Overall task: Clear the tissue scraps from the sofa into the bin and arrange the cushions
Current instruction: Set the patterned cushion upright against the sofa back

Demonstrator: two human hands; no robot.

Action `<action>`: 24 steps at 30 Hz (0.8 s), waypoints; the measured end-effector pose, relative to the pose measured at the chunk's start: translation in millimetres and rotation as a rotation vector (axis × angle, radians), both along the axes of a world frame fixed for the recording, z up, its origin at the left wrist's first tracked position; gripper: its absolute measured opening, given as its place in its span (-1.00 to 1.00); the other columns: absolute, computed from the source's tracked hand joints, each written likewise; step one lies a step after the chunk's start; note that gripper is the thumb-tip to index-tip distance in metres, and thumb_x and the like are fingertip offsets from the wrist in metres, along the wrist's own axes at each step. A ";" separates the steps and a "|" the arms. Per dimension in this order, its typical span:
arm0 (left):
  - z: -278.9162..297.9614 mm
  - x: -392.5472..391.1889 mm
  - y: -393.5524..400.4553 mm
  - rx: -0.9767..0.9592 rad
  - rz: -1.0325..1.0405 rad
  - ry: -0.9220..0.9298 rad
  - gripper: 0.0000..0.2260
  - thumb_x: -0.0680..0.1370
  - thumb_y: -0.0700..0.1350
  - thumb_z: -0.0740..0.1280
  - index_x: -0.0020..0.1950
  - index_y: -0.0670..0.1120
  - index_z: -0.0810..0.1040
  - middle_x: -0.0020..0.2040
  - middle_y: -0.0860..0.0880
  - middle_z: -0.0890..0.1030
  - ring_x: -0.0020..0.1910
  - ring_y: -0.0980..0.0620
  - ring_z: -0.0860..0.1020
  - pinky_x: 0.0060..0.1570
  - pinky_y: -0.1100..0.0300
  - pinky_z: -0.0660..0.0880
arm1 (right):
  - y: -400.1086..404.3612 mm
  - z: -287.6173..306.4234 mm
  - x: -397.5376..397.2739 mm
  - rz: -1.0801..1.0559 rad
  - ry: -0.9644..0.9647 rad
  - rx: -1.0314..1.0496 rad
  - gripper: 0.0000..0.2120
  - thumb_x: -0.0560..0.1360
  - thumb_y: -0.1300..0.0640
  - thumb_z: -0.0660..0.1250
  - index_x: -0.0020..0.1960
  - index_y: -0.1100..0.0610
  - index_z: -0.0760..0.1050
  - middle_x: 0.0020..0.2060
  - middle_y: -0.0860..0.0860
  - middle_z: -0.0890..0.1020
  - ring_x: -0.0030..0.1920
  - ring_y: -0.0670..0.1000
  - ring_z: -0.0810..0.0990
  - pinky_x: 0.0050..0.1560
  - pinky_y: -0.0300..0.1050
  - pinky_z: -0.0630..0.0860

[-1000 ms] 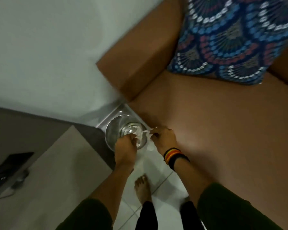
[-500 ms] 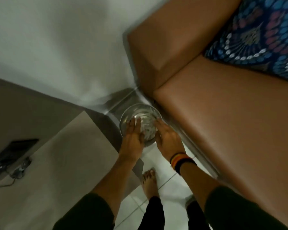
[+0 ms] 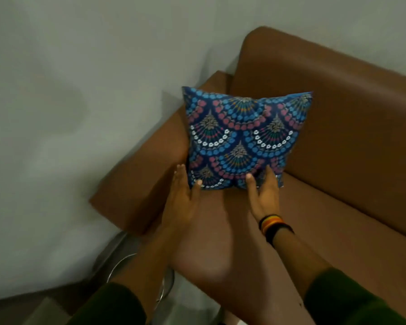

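Both hands reach out to a patterned cushion in the sofa corner.

The left hand (image 3: 182, 195) and right hand (image 3: 264, 193) lie flat, grip released, fingers splayed against the lower corners of the cushion (image 3: 243, 139), which stands upright against the brown sofa (image 3: 338, 184) backrest beside the armrest.

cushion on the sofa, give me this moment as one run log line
phase: arranging cushion | left hand: open at cushion lower left corner | right hand: open on lower right edge | cushion: upright in sofa corner | scraps: none visible
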State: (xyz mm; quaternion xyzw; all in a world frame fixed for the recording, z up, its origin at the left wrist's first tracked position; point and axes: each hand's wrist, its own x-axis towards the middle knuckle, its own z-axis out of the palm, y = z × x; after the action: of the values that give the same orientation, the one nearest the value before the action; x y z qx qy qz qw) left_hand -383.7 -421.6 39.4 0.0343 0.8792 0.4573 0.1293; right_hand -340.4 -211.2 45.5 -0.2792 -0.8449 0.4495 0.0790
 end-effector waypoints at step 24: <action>31.8 -23.6 229.7 0.198 -0.058 -0.077 -0.44 0.65 0.32 0.09 0.52 0.01 0.40 0.43 0.00 0.53 0.37 -0.04 0.50 0.39 -0.06 0.45 | 188.4 4.2 74.2 -0.525 0.078 -0.410 0.03 0.33 -0.58 0.20 0.61 -0.08 0.00 0.60 -0.03 0.21 0.58 0.12 0.22 0.55 0.23 0.20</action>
State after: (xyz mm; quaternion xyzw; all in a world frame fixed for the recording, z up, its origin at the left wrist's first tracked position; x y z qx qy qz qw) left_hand -407.3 -191.9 71.2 0.0545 0.8227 0.5389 0.1723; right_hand -266.2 -22.7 49.7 -0.4799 -0.6324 0.5847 0.1668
